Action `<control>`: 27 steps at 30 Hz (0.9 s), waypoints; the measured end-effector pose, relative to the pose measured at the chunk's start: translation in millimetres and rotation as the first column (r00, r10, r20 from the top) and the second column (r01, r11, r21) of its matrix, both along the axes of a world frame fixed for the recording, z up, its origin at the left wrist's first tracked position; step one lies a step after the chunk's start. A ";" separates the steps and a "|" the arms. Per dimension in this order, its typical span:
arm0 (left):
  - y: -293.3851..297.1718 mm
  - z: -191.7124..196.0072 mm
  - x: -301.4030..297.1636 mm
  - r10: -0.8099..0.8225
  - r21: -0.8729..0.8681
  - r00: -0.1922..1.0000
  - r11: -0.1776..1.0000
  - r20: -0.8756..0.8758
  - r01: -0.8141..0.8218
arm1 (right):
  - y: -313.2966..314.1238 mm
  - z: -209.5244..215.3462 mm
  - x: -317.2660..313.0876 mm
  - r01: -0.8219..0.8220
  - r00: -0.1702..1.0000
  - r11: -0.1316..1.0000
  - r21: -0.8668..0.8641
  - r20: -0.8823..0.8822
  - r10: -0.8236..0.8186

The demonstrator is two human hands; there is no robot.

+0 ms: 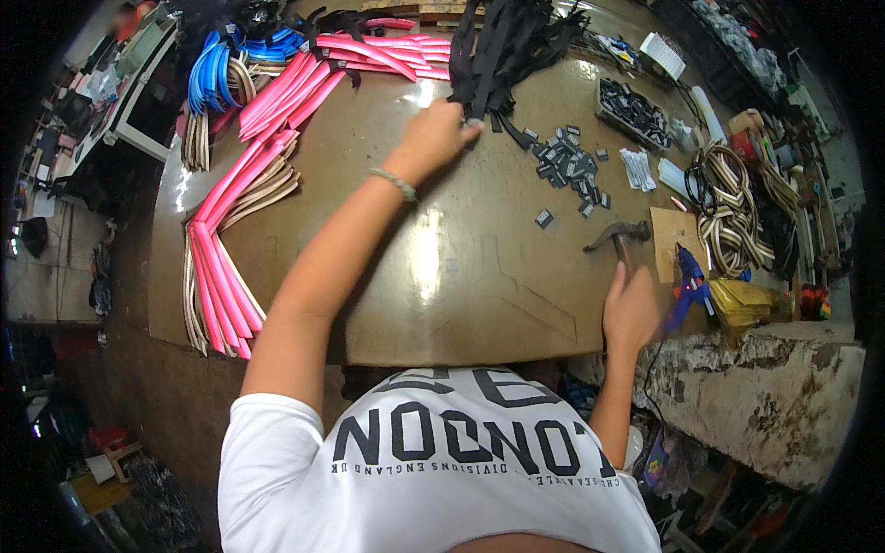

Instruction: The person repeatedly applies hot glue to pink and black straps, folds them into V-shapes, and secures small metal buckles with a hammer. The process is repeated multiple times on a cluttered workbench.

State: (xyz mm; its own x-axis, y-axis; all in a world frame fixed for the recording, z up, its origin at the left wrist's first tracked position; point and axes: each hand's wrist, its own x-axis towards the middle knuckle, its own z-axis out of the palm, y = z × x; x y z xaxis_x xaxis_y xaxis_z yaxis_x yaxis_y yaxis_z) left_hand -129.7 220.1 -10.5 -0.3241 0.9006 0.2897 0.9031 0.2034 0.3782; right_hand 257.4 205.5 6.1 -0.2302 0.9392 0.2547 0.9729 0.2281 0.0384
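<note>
My left hand [431, 141] reaches across the table, its fingers closed at the lower end of a bunch of black straps [493, 55]. It seems to pinch one strap end; a small greyish bit shows by the fingertips. In my right hand [632, 309] is a hammer [625, 238], gripped by its handle with the head raised above the table's right side. The hand is slightly blurred. Small dark rectangular pieces [567, 164] lie in a loose pile between the straps and the hammer.
The shiny brown table [415, 304] carries bundled pink strips [221, 267] and blue strips [214, 74] at left. To the right are a tray of dark pieces [636, 112], coiled beige cords [733, 212], a cardboard piece [673, 241], a blue glue gun [690, 281] and yellow plastic bags [737, 302].
</note>
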 end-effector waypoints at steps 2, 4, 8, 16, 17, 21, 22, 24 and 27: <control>5.6 2.1 15.9 0.026 -0.016 1.000 1.000 -0.014 -0.026 | 1.1 3.7 2.1 0.005 1.000 0.996 -0.086 0.013 -0.004; 0.6 14.6 21.0 0.011 0.022 0.999 1.000 0.044 -0.012 | -1.7 9.4 0.0 -0.086 0.994 0.991 0.100 0.074 0.079; -51.1 49.2 24.9 -0.073 0.089 0.883 0.995 0.463 0.035 | -24.8 18.5 -31.5 -0.369 0.898 0.907 0.203 -0.174 0.404; -220.6 55.0 115.9 -0.010 0.034 0.691 0.999 0.723 -0.021 | -26.2 11.5 -151.8 -0.844 0.534 -0.344 -0.411 -0.707 -0.465; -230.5 51.8 122.8 0.024 -0.010 0.704 1.000 0.709 -0.023 | -10.8 14.9 -162.2 -0.842 0.533 -0.313 -0.439 -0.762 -0.367; -248.1 34.9 146.3 0.056 0.005 0.854 0.998 0.517 -0.068 | 53.7 17.3 -216.9 -0.853 0.522 0.034 -0.521 -0.850 0.076; -249.6 30.8 149.7 0.089 -0.036 0.885 0.996 0.457 -0.082 | 64.0 12.8 -229.1 -0.892 0.452 0.098 -0.442 -0.875 0.173; -252.2 25.0 152.9 0.081 0.026 0.942 0.995 0.327 -0.094 | 74.6 -0.1 -248.6 -0.879 0.459 0.311 -0.362 -0.819 0.343; -253.0 22.1 152.0 0.079 0.070 0.972 0.993 0.222 -0.096 | 71.0 -22.9 -263.8 -0.881 0.326 0.473 -0.032 -0.765 0.556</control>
State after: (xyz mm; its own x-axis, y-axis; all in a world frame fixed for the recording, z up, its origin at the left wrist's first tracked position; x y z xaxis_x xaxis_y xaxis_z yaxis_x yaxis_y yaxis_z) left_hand 22.3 -32.9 11.6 -0.4640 0.8428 0.2727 0.7769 0.2393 0.5824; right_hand -6.3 276.5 -16.8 -0.8145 0.4902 0.3103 0.1295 0.6750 -0.7263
